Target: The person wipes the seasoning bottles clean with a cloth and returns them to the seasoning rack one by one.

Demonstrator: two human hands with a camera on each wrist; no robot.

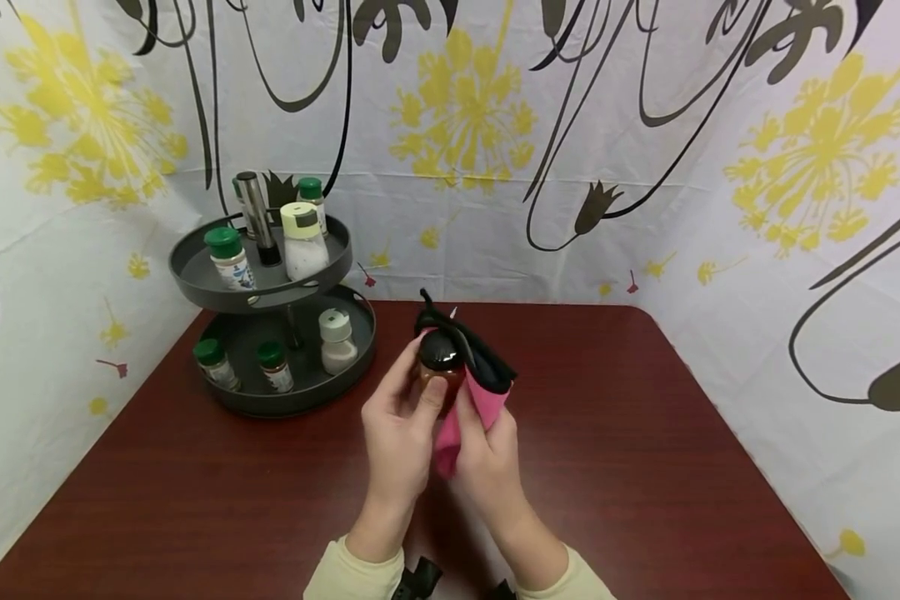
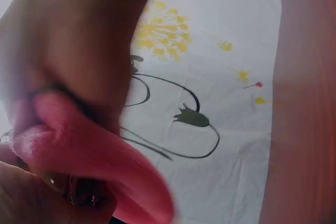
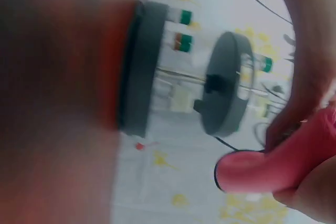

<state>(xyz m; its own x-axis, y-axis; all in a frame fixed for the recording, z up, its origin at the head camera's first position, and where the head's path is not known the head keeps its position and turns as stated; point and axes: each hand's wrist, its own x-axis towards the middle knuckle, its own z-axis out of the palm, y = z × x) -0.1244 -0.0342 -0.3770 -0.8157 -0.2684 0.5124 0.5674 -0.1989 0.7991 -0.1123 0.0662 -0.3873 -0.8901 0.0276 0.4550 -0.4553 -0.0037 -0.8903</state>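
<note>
In the head view, my left hand [image 1: 396, 442] grips a small brown bottle with a glossy black cap [image 1: 440, 350], its thumb lying across the near side. Against the bottle's right side, my right hand [image 1: 491, 462] holds a pink cloth with black parts [image 1: 487, 402]; the black part stands up behind and beside the cap. Both hands are raised over the table, close together. The left wrist view shows the pink cloth [image 2: 110, 161] bunched at the fingers, hiding most of the bottle. A folded end of the cloth [image 3: 257, 171] hangs out from the fingers in the right wrist view.
At the back left of the dark red table [image 1: 607, 467] stands a grey two-tier round tray [image 1: 270, 408]. It carries several green-capped jars [image 1: 230, 260], a silver-and-black cylinder [image 1: 255, 218], a yellow-lidded shaker [image 1: 305, 250] and a white-capped bottle [image 1: 337, 342]. Patterned fabric [image 1: 390, 150] hangs behind.
</note>
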